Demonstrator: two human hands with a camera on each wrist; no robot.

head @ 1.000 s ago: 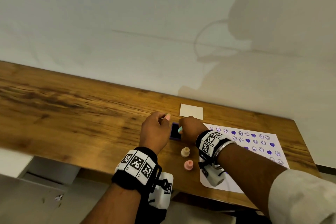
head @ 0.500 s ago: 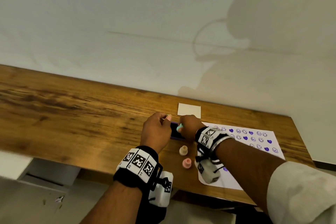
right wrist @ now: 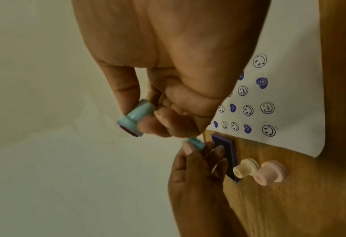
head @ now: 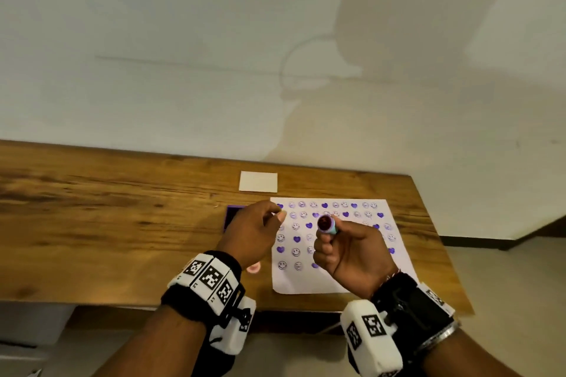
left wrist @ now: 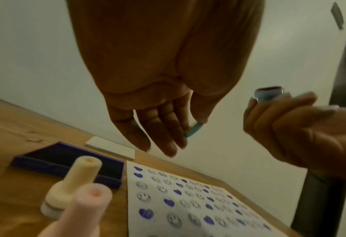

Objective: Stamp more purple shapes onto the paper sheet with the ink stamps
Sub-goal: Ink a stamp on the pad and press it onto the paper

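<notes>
My right hand (head: pixel 329 236) grips a teal stamp (head: pixel 327 223) above the paper sheet (head: pixel 306 281), with its dark inked face turned up toward me. The same stamp (right wrist: pixel 134 121) shows in the right wrist view, held between thumb and fingers. My left hand (head: pixel 280 216) hovers over the sheet's left edge and pinches a small teal cap (left wrist: pixel 194 131) between thumb and finger. Rows of purple hearts and smiley faces cover the sheet (left wrist: pixel 188 200). The purple ink pad (head: pixel 231 217) lies open left of the paper, partly hidden by my left hand.
A cream stamp (left wrist: pixel 74 181) and a pink stamp (left wrist: pixel 87 211) stand upright in front of the ink pad (left wrist: pixel 66 162). A white card (head: pixel 258 181) lies near the wall. The wooden table (head: pixel 107 223) ends just right of the paper.
Both hands were together at the ink pad. My right hand has since lifted the teal stamp over the paper and turned its face up, and my left hand has risen off the pad.
</notes>
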